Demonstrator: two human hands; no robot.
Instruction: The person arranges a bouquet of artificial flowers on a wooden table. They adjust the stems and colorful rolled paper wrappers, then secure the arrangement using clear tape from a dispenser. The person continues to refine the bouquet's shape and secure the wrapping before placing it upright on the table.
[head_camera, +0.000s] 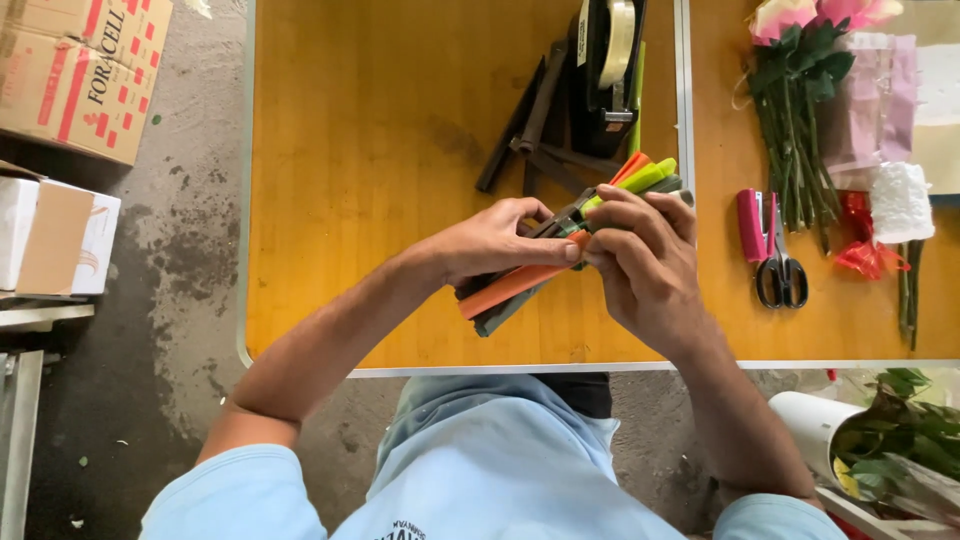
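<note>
Orange desk (380, 200) lies bare left of the fingers; both hands, left hand (500, 240) and right hand (645, 260), clench a bundle of coloured sticks (520, 282), scissors (780, 262) just right.

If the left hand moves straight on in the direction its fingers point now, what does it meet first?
The left hand points to the right, and its fingertips already touch the right hand on the bundle of coloured sticks that both hands hold. So it would probably meet the right hand's fingers first.
</note>
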